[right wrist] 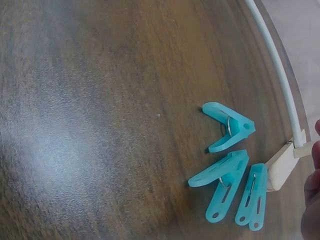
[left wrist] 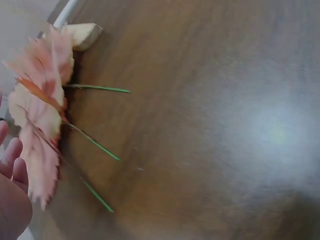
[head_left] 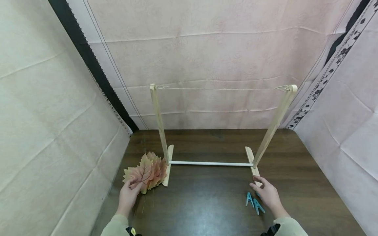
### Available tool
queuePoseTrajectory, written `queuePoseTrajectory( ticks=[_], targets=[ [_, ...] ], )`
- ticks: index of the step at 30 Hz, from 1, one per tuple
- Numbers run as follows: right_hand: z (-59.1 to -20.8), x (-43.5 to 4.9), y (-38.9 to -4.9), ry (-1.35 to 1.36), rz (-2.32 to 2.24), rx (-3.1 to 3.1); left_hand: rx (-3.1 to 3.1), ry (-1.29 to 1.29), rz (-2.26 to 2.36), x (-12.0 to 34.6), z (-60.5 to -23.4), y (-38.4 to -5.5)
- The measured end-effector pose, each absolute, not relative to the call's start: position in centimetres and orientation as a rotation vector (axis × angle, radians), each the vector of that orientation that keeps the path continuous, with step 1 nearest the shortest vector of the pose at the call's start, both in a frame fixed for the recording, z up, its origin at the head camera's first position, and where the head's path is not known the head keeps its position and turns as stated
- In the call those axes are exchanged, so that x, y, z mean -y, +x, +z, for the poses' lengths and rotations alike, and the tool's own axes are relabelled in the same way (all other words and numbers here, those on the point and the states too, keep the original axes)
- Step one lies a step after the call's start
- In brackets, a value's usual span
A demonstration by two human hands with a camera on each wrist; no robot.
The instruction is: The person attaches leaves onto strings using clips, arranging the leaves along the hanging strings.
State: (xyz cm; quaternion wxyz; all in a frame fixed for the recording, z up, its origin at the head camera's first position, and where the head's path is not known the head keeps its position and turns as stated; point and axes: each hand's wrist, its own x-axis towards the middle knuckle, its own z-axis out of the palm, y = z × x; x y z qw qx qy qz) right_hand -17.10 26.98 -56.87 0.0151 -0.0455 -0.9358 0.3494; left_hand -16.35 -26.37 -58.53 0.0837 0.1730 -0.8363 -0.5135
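A pile of faux maple leaves (head_left: 152, 170), pink fading to yellow-green, lies on the table at the left. My left hand (head_left: 128, 196) is at the pile's near-left edge, thumb and fingers apart; no firm grip shows. In the left wrist view, green-tipped stems (left wrist: 102, 89) stick out from the leaves, and only some of the loosely bent fingers (left wrist: 12, 155) are visible. My right hand (head_left: 268, 195) hovers with relaxed fingers over the near end of the right wooden foot (head_left: 249, 153), beside several turquoise clothespins (head_left: 257, 207). Three clothespins (right wrist: 230, 127) lie apart from the fingers in the right wrist view.
A wooden frame stands mid-table: left post (head_left: 159, 123), right post (head_left: 274, 124), a white rod (head_left: 209, 163) low between them and a string (head_left: 221, 88) across their tops. The left foot (head_left: 166, 177) borders the leaves. Pale cloth walls (head_left: 206, 59) surround the brown table (head_left: 200, 203).
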Motion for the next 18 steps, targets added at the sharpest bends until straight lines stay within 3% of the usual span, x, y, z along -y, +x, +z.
queuePoseTrajectory(
  ticks=[18],
  targets=[
    [-58.7,-26.9,-17.3,-0.117,1.107,2.917,2.48,0.698,-1.311,26.2,-63.1,-14.6]
  ],
)
